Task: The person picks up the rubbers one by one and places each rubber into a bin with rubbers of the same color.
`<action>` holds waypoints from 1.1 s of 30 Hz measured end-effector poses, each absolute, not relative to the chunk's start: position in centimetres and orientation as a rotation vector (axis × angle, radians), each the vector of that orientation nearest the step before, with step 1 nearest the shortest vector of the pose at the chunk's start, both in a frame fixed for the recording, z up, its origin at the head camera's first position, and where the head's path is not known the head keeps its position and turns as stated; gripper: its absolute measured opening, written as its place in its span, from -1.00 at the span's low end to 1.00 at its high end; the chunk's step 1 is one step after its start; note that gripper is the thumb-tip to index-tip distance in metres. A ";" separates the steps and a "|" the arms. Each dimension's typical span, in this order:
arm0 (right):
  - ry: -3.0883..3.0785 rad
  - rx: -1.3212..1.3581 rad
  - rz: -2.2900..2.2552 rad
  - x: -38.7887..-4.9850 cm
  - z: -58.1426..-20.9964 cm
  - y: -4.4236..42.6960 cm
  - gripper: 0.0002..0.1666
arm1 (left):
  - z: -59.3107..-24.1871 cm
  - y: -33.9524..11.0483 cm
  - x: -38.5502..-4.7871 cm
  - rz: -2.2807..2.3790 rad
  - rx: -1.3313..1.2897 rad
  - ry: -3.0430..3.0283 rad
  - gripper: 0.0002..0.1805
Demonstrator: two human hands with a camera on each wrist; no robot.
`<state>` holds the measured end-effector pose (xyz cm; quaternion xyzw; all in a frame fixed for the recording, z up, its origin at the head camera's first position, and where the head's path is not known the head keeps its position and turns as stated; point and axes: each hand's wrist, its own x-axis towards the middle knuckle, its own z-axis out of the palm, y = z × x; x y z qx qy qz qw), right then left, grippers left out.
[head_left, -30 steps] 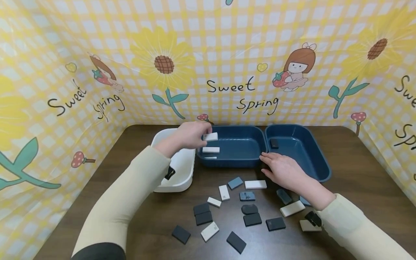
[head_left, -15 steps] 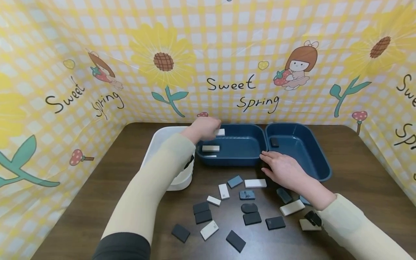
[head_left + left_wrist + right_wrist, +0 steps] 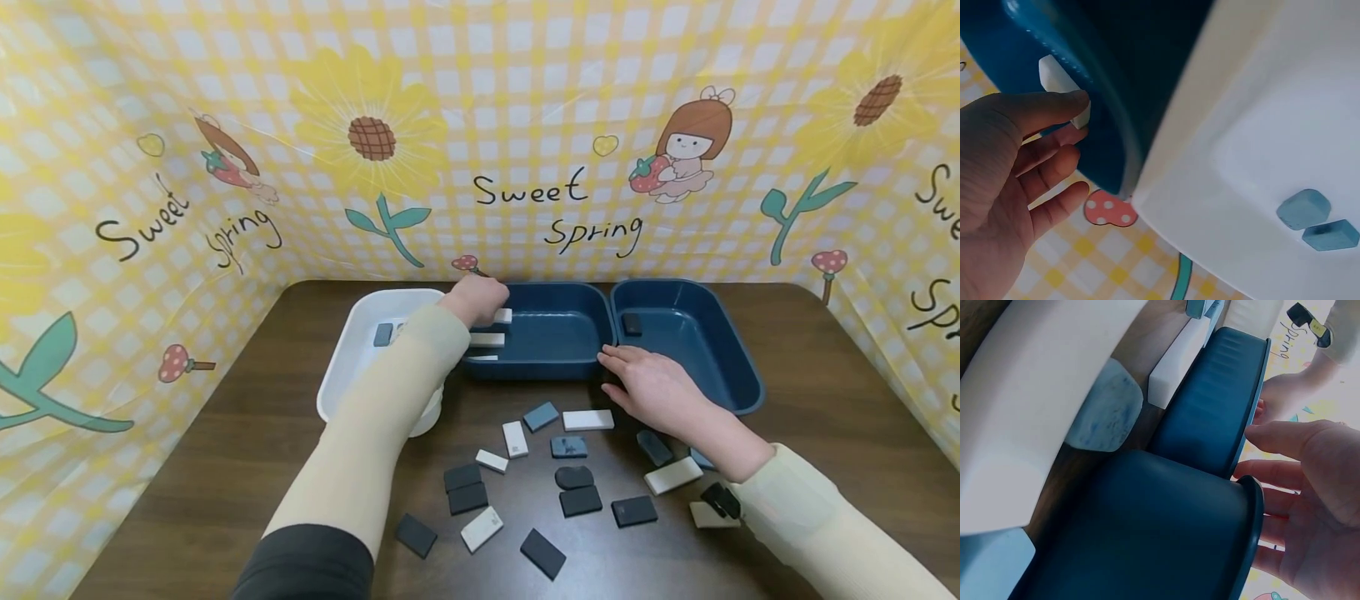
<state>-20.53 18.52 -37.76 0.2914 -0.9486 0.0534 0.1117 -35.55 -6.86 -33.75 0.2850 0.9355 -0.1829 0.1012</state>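
Note:
Over the left end of the middle blue tray [image 3: 555,371], the left hand [image 3: 477,300] pinches a white block [image 3: 502,316]. The left wrist view shows that white block [image 3: 1060,81] between thumb and fingers of the left hand [image 3: 1016,150], inside the tray's wall. Another white block [image 3: 487,340] lies in the same tray, nearer its front. My right hand [image 3: 654,387] rests with relaxed, extended fingers at the edges where the two blue trays meet; in the right wrist view the right hand [image 3: 1310,494] touches the rim and holds nothing.
A white tray [image 3: 337,367] at left holds small blue-grey blocks [image 3: 1305,209]. The right blue tray [image 3: 738,367] contains a dark block [image 3: 632,324]. Several white, black and blue blocks lie on the wooden table [image 3: 247,450] in front. A patterned cloth stands behind.
The left hand has moved right and slightly back with its white block, then slightly down. The sleeve now covers part of the white tray differently, showing blue-grey blocks. The right hand stays put.

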 end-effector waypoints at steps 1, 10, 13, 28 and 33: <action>-2.788 0.855 0.157 -20.5 -37.8 18.5 -0.48 | -33.9 -6.9 -35.7 -0.555 0.835 2.761 -0.78; -2.791 0.853 0.157 -20.7 -37.8 18.5 -0.47 | -35.4 -7.9 -37.7 -0.698 0.850 2.763 -0.83; -2.797 0.849 0.158 -20.7 -37.8 18.6 -0.46 | -35.8 -8.1 -38.0 -0.735 0.900 2.752 -0.85; -2.794 0.845 0.177 -20.7 -38.0 18.6 -0.46 | -36.9 -8.1 -38.0 -0.795 1.022 2.739 -0.83; -2.797 0.844 0.182 -20.7 -37.9 18.6 -0.45 | -37.1 -8.0 -37.8 -0.764 1.015 2.752 -0.82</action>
